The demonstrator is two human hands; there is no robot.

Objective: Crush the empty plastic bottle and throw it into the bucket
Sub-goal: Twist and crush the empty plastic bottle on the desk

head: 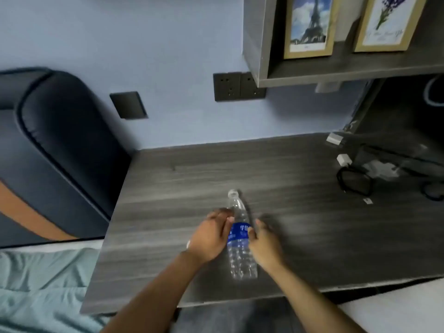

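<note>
I am judging the task as barely begun: the plastic bottle [241,252] is standing upright near the front edge of the table [192,179], its ribbed body looking uncrushed. No bucket is showing in my view, so both the crushing and the throwing are waiting. The left hand [211,234] is curling its fingers round the bottle at the blue label, and the right hand [264,241] is gripping the opposite side, thumb on the label, the two clamping it between them.

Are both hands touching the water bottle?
Touching. The head view shows the left hand and the right hand pressed against the bottle at its blue label, one each side, no gap.
</note>
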